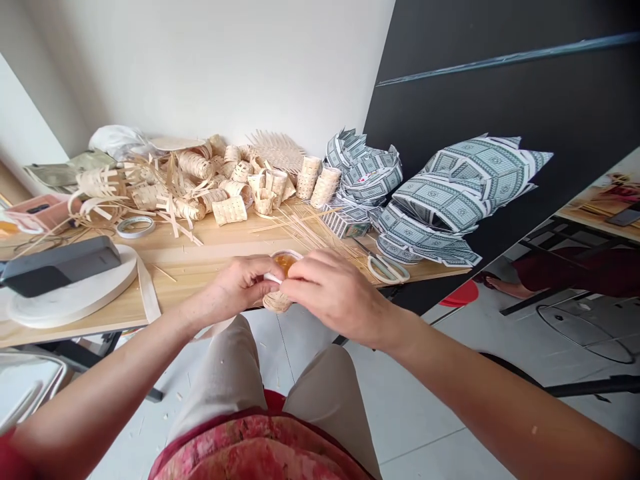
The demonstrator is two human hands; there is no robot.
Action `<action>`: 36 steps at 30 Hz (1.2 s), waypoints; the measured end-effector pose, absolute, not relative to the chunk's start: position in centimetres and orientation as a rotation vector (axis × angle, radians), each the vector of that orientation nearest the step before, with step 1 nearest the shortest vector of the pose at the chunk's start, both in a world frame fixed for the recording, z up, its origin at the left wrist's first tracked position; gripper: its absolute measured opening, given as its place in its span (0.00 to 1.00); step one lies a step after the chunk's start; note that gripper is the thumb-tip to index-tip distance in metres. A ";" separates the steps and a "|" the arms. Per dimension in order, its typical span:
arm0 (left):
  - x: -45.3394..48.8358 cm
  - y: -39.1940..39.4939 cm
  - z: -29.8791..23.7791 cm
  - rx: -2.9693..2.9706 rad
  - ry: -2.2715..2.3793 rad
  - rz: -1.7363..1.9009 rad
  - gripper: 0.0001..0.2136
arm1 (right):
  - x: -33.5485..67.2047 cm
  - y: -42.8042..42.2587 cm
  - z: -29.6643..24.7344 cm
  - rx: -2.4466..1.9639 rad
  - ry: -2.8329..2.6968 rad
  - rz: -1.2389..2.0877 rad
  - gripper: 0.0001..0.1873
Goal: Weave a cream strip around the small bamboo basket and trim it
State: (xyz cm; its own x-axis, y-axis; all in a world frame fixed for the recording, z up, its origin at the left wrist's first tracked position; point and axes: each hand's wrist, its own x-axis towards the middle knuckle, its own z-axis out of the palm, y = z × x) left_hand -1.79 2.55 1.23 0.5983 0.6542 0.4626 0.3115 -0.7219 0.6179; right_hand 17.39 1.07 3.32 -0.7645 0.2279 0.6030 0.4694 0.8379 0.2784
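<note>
Between my hands, at the table's front edge, is a small woven bamboo-strip basket [277, 303]; its opening faces up and its inside looks amber. A white band [273, 278] runs along the near rim. My left hand [241, 283] is closed on the rim, with thumb and fingers pinching the white band. From the other side, my right hand [333, 287] closes on the same rim, its fingers bent over the band. The right fingers hide part of the basket. The large roll of white tape [75, 300] lies to the left, nearest my left forearm.
A dark phone [65, 265] rests on the tape roll. A smaller tape ring [135, 227], several woven baskets [195, 165] and loose strips [300, 227] lie farther back. Scissors [387, 268] and stacked patterned paper baskets [440, 193] are at right, beside a black panel [500, 107].
</note>
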 end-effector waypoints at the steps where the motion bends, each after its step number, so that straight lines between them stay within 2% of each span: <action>1: -1.7 2.6 1.2 2.335 0.784 0.960 0.05 | 17.1 1.0 3.0 -0.505 -2.435 -0.633 0.14; 6: -1.3 2.5 0.7 2.277 0.845 0.958 0.06 | 15.8 0.2 2.4 -0.364 -2.414 -0.792 0.14; 9: -1.2 2.6 0.0 2.186 0.936 1.022 0.05 | 14.8 -1.3 2.5 -0.187 -2.433 -0.623 0.16; 12: -1.2 2.8 -0.5 2.008 0.944 1.078 0.05 | 14.0 -2.2 2.1 -0.323 -2.386 -0.409 0.16; 17: -1.1 3.1 -0.1 1.666 0.922 1.126 0.07 | 14.6 -1.6 1.1 -0.481 -2.292 0.126 0.13; 21: -1.0 3.7 0.5 1.563 0.932 1.127 0.08 | 16.3 -1.6 1.3 -0.571 -2.025 0.217 0.08; 28: -1.1 7.0 0.4 1.434 1.050 1.080 0.10 | 19.0 -2.4 2.9 -0.577 -1.641 0.342 0.08; 36: -1.3 10.9 0.4 1.379 1.026 0.915 0.14 | 18.4 3.6 4.8 -0.402 -1.353 0.697 0.02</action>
